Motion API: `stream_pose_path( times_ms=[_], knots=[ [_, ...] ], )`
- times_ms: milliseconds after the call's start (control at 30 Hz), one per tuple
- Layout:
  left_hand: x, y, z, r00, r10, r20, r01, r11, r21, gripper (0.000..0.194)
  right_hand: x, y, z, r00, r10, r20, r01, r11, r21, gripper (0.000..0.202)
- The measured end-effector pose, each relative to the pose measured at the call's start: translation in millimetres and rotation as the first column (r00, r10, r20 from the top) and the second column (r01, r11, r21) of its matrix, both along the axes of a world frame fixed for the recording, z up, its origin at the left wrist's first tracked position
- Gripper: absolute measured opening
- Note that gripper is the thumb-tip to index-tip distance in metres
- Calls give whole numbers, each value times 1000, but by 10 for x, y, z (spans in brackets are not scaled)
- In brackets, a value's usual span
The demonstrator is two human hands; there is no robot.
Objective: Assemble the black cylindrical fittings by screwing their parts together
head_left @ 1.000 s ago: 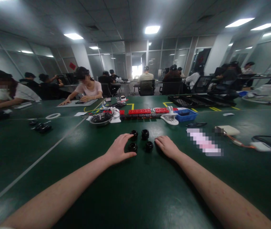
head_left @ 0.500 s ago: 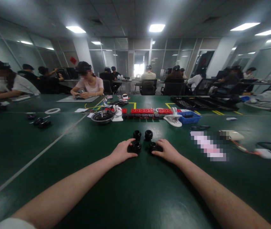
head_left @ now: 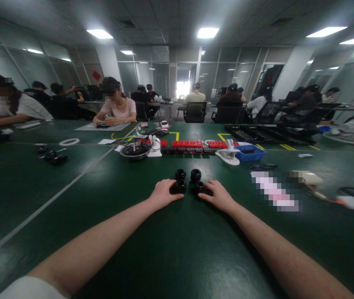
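Note:
My left hand (head_left: 164,193) is closed around a black, round, hollow part (head_left: 181,186), its thumb along the near side and its fingers on the left. In my right hand (head_left: 217,195), a smaller-looking black round part (head_left: 199,187) sits between thumb and fingers, partly covered by them. Both parts stand on the green table. Just behind them are two more black round parts, a left one (head_left: 180,174) and a right one (head_left: 196,175), which neither hand touches. The left-hand part is very close to the one behind it; whether they touch I cannot tell.
Farther back lie a row of red blocks (head_left: 187,143), a round dark tray (head_left: 135,150), a white clamp (head_left: 228,154) and a blue bin (head_left: 251,154). Black pieces (head_left: 54,157) lie to the left. A pale cabled device (head_left: 310,177) is right. A co-worker (head_left: 117,106) sits across the table.
My left hand has moved the black part slightly forward, closer to the one behind it. The right-hand part has shifted only a little. The camera view has changed slightly.

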State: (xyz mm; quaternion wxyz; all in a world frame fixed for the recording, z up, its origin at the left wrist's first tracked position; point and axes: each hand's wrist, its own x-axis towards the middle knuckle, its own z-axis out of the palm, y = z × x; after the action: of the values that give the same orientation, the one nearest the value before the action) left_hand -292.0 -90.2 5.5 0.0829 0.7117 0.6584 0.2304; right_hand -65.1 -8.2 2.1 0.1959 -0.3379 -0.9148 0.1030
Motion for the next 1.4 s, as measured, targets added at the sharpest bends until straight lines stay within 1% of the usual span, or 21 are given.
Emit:
stream_pose_path(
  times_ms=[133,300,433,533,700,1033,1200,1333,1400],
  knots=[
    [4,51,2,1000,-24,-6,24,1000,-7,53,-11,35,13,1000,1,12,-1,1000,-11,47],
    [-9,63,2,1000,-10,2,10,1000,17,54,-60,89,17,998,10,57,-10,1000,7,59],
    [-22,87,3,999,-12,32,12,1000,-1,58,-109,119,35,994,8,105,-11,1000,27,62],
    [-29,125,10,999,-4,42,5,1000,-14,60,-137,142,53,993,-4,122,2,1000,12,63],
    [-46,204,12,999,22,41,-21,999,-37,59,-184,194,61,992,-22,125,21,1000,12,61],
    [-65,421,-15,998,62,-6,-62,998,-16,58,-333,406,11,989,-97,108,93,995,41,49],
    [-64,446,-35,998,66,-19,-66,998,-3,57,-351,427,4,991,-99,89,96,995,34,46],
    [-81,424,-51,999,49,-20,-49,999,6,55,-278,393,14,995,-74,62,74,997,6,44],
    [-87,408,-52,999,40,-19,-40,999,9,54,-236,384,12,997,-58,49,59,998,-16,39]
  ],
)
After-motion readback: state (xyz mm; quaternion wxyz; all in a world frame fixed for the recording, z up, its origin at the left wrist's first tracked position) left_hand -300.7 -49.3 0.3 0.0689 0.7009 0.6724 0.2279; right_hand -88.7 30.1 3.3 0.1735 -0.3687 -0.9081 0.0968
